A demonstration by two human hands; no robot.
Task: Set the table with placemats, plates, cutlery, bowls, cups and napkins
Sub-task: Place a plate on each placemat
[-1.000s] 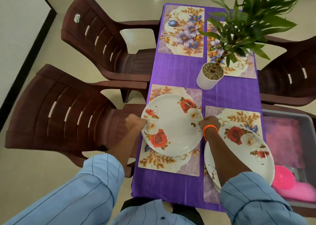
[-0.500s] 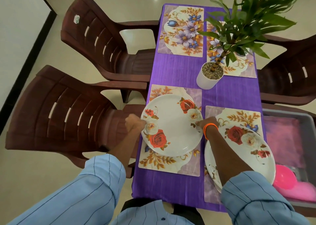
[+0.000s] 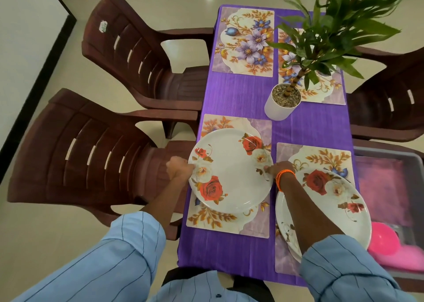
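Note:
A white plate with red roses (image 3: 231, 171) lies over the near-left placemat (image 3: 229, 219). My left hand (image 3: 179, 168) grips its left rim and my right hand (image 3: 278, 170) pinches its right rim. A second rose plate (image 3: 330, 205) rests on the near-right placemat (image 3: 321, 155), partly under my right forearm. Two more floral placemats, the far-left placemat (image 3: 244, 40) and the far-right placemat (image 3: 321, 90), lie bare at the far end of the purple tablecloth (image 3: 238, 95).
A white pot with a tall green plant (image 3: 281, 102) stands mid-table. Brown plastic chairs stand at the left (image 3: 91, 145) and at the right (image 3: 390, 100). A grey tub (image 3: 390, 159) at the right holds pink cups or bowls (image 3: 385, 242).
The plate between my hands has shifted slightly; my hands stay on its two rims. Nothing else has moved.

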